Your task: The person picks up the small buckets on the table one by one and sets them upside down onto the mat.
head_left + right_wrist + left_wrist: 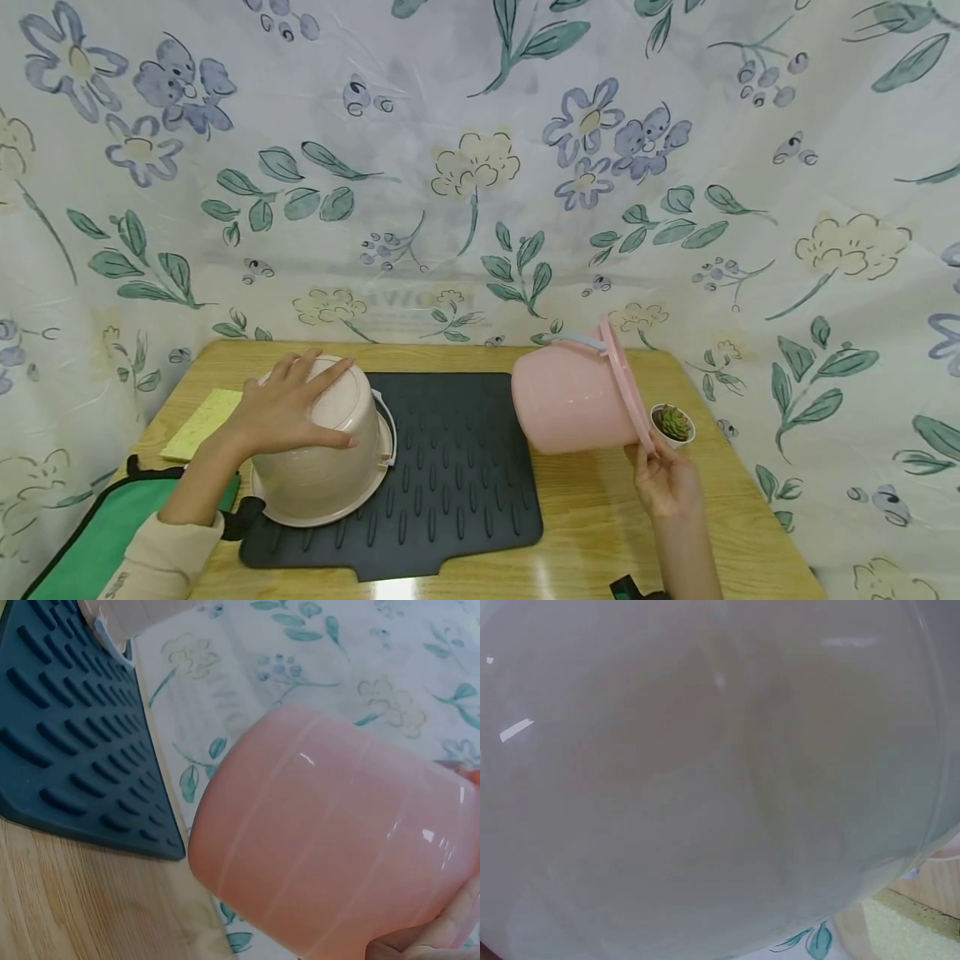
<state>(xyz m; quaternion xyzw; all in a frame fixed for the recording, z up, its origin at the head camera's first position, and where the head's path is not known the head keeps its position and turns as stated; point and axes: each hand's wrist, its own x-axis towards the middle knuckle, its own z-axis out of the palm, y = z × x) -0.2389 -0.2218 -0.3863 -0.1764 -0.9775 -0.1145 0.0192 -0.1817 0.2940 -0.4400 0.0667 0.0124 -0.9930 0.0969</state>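
Observation:
A beige bucket (315, 483) stands upside down on the left part of a dark ribbed mat (457, 467). Its white handle (385, 425) hangs at the right side. My left hand (288, 408) rests with spread fingers over its upturned base. The bucket's pale wall (705, 787) fills most of the left wrist view. Over to the right, my right hand (663, 475) grips the rim of a pink bucket (573, 400), held tilted on its side with the mouth facing right. In the right wrist view, part of that hand shows at the pink wall (330, 832).
A yellow sponge-like cloth (202, 423) lies at the table's left, behind a green black-edged piece (112, 525). A small potted succulent (672, 423) stands right of the pink bucket. Behind the wooden table (585, 533) hangs a floral curtain (465, 233).

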